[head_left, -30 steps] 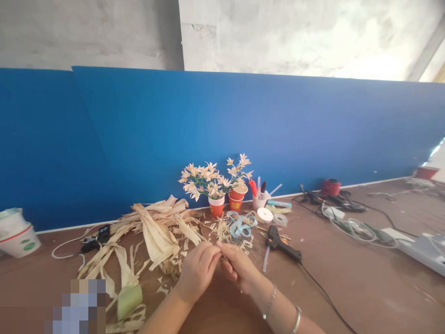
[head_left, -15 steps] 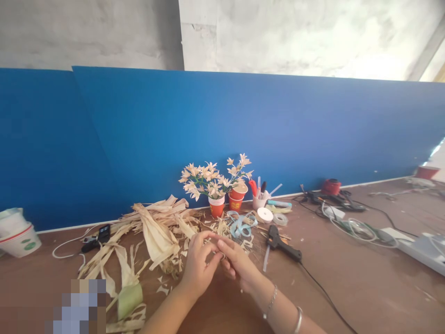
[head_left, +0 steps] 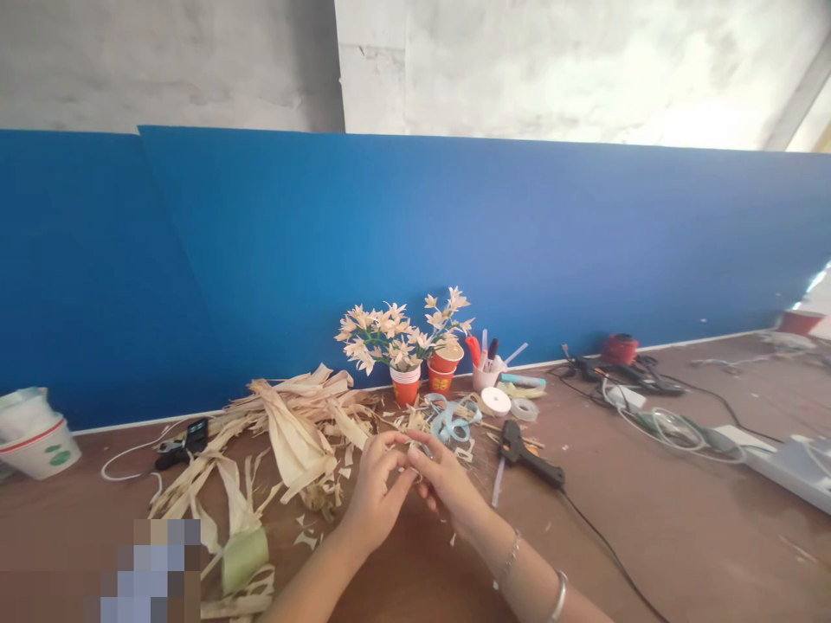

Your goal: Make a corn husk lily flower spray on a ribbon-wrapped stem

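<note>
My left hand (head_left: 380, 491) and my right hand (head_left: 447, 486) meet at the fingertips above the brown table (head_left: 616, 545). Both have their fingers pinched round something small; a bit of grey shows by the right fingers, but what they hold is too small to make out. Just beyond them lie pale scraps and curled light blue ribbon (head_left: 451, 421). Dried husks (head_left: 295, 441) are heaped to the left of my left hand. A black glue gun (head_left: 529, 456) rests to the right of my right hand.
Behind the hands, pale flowers (head_left: 380, 333) stand in red paper cups (head_left: 407, 388). A cup of pens (head_left: 485, 377) and white tape roll (head_left: 496, 400) are beside them. Green roll (head_left: 245, 558) lies left; white bowl (head_left: 42, 450) far left; power strip (head_left: 789, 472) right.
The fingers of my right hand have risen and shifted slightly, and a small grey bit now shows beside them. My left hand stays nearly in place.
</note>
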Action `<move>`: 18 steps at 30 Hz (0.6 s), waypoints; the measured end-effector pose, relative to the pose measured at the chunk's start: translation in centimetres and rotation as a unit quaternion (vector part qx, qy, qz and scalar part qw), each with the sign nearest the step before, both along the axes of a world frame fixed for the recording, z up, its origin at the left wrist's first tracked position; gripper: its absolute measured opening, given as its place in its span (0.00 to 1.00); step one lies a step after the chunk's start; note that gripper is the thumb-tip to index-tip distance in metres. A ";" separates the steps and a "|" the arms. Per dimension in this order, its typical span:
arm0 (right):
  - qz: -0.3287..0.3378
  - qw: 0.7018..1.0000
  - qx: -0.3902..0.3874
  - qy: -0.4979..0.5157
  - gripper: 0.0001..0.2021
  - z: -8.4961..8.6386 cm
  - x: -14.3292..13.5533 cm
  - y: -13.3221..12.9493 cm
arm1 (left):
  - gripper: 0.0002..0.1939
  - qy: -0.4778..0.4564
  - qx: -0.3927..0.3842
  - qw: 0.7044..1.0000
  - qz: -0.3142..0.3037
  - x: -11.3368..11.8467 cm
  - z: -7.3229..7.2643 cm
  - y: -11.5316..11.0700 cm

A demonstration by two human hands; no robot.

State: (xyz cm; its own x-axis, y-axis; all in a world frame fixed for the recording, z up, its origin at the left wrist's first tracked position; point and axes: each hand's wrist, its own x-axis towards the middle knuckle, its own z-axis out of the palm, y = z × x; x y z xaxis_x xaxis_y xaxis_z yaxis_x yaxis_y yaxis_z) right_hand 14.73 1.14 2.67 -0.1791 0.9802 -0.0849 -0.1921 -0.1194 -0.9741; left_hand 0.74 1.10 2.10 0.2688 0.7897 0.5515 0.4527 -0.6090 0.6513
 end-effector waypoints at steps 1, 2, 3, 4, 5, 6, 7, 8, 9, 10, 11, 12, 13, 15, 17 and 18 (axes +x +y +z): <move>-0.002 1.000 0.012 0.000 0.28 -0.3 0.0 0.1 | 0.07 -0.004 -0.002 1.000 0.006 0.0 0.1 0.0; -0.003 1.000 0.026 0.002 0.25 -0.5 -0.1 0.2 | 0.07 -0.009 -0.005 1.000 0.016 0.0 0.1 0.1; -0.004 0.999 0.043 0.002 0.22 -0.6 0.0 0.3 | 0.07 -0.015 -0.010 0.999 0.029 -0.1 0.1 0.2; -0.003 0.998 0.066 -0.003 0.20 -0.7 0.0 0.4 | 0.08 -0.019 -0.015 0.999 0.042 -0.1 0.2 0.4; -0.003 0.995 0.094 -0.017 0.18 -0.8 0.0 0.4 | 0.08 -0.022 -0.021 0.998 0.054 -0.2 0.2 0.5; -0.006 0.991 0.125 -0.040 0.15 -0.7 0.1 0.3 | 0.07 -0.022 -0.027 0.997 0.063 -0.3 0.2 0.6; -0.015 0.985 0.155 -0.074 0.13 -0.6 0.2 0.3 | 0.07 -0.021 -0.032 0.997 0.068 -0.4 0.2 0.7; -0.026 0.976 0.184 -0.113 0.10 -0.5 0.4 0.2 | 0.07 -0.019 -0.036 0.997 0.067 -0.5 0.2 0.8; -0.038 0.966 0.210 -0.149 0.09 -0.4 0.5 0.1 | 0.07 -0.018 -0.040 0.997 0.065 -0.6 0.2 0.9; -0.049 0.956 0.226 -0.179 0.08 -0.3 0.6 0.1 | 0.07 -0.017 -0.045 0.997 0.060 -0.7 0.2 0.9; -0.055 0.951 0.234 -0.197 0.08 -0.3 0.6 0.1 | 0.08 -0.016 -0.049 0.997 0.055 -0.8 0.3 0.9; -0.056 0.951 0.230 -0.201 0.08 -0.3 0.7 0.1 | 0.08 -0.015 -0.051 0.997 0.051 -0.8 0.3 0.9; -0.051 0.957 0.213 -0.189 0.09 -0.3 0.7 0.1 | 0.08 -0.012 -0.052 0.997 0.050 -0.9 0.4 0.9; -0.021 0.980 0.146 -0.130 0.11 -0.5 0.5 0.3 | 0.09 0.001 -0.044 0.998 0.053 -0.8 0.4 0.8; 0.019 0.995 0.068 -0.066 0.14 -0.5 0.4 0.4 | 0.06 0.009 -0.024 0.998 0.062 -0.7 0.3 0.8; 0.032 0.998 0.039 -0.044 0.15 -0.5 0.3 0.4 | 0.06 0.009 -0.013 0.998 0.065 -0.7 0.2 0.8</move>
